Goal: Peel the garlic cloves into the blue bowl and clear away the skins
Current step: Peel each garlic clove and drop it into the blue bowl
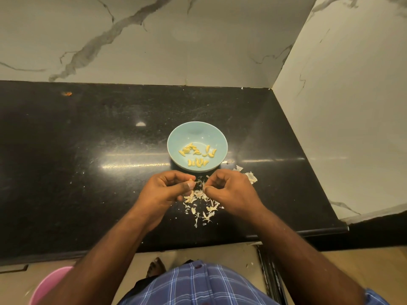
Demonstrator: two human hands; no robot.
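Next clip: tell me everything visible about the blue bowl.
The blue bowl is round, shallow and pale blue, glossy like glazed ceramic. It stands upright on the black countertop, just beyond both hands, and neither hand touches it. Inside lie a scatter of small yellowish peeled garlic cloves, mostly toward its near side; the far inner wall is bare. Loose papery skins lie outside it on the counter nearby.

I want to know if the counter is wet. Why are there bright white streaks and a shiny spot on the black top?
In the head view, the streaks beside the blue bowl and the spot at its far left are glare: lamps mirrored in the polished black counter, not water. The wide lens also bends the counter's edges. The hands look slightly soft.
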